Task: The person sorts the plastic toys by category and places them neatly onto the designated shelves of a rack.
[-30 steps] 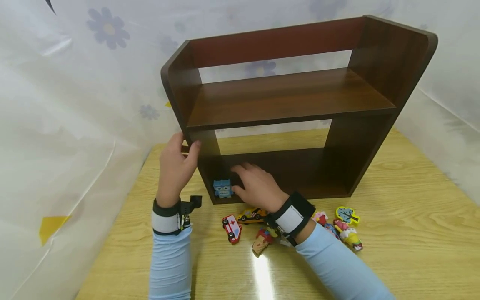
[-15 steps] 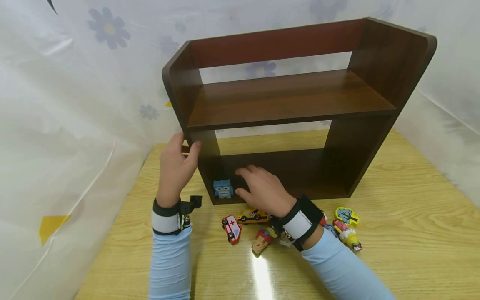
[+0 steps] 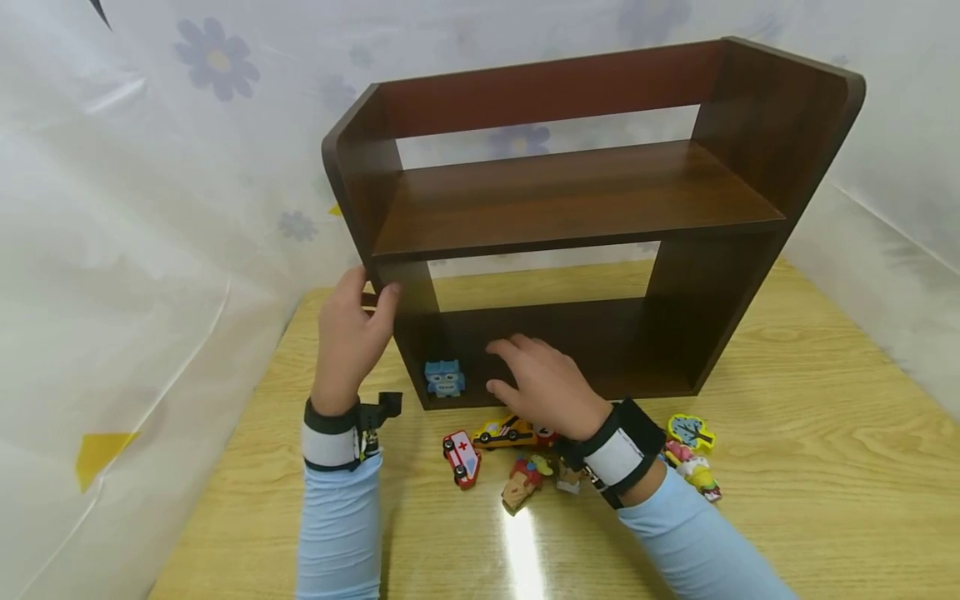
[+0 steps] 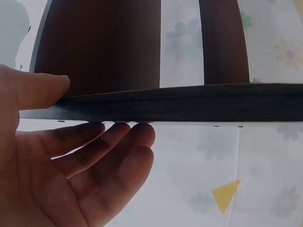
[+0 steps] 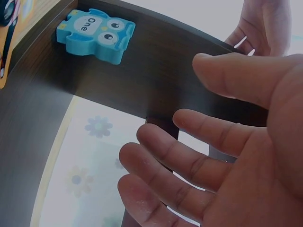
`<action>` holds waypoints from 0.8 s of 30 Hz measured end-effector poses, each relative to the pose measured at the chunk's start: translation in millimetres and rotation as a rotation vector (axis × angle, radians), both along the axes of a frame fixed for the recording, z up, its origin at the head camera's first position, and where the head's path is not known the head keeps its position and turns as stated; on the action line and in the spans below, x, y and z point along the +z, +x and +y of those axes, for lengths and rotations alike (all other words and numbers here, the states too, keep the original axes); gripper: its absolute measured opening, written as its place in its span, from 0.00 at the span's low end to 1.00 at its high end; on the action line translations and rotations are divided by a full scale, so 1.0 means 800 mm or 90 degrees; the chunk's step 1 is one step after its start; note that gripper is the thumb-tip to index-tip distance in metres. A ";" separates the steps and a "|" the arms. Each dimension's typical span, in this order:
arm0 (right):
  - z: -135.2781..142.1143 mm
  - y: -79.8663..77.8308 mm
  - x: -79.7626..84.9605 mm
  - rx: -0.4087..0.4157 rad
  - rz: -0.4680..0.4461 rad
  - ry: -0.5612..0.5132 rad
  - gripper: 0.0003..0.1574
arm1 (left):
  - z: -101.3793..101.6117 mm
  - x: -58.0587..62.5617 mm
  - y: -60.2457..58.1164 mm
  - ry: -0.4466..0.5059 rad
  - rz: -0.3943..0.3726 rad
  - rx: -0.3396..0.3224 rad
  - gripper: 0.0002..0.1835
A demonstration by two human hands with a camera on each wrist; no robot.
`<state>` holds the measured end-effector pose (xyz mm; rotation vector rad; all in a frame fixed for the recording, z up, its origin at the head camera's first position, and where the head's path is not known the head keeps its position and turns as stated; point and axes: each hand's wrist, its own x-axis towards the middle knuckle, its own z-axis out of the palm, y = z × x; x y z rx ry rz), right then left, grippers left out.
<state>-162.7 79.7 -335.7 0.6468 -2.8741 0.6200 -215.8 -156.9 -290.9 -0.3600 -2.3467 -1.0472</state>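
A dark brown wooden shelf [image 3: 585, 187] stands on the table, with two levels. My left hand [image 3: 348, 337] holds its left side panel, thumb on the inner side and fingertips against the outer face, as the left wrist view shows. In the bottom left corner of the lower level stands a blue owl toy [image 3: 446, 379], marked "One" in the right wrist view. To the right of the owl and apart from it, my right hand [image 3: 551, 387] hovers at the lower level's opening, fingers spread and loosely bent, holding nothing.
In front of the shelf lie a red and white ambulance toy [image 3: 462, 459], a yellow truck toy [image 3: 504, 432] and a brown and red figure [image 3: 522, 483]. Further right are a tree toy [image 3: 691, 432] and an ice cream toy [image 3: 697, 473]. My right forearm overlaps some toys.
My right hand has drawn away to the right from the owl toy, which stays in its corner. The left hand keeps its place on the side panel.
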 end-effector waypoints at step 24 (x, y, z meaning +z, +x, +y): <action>0.038 -0.001 -0.034 -0.056 -0.011 -0.014 0.30 | -0.006 -0.001 0.000 -0.005 -0.010 0.010 0.19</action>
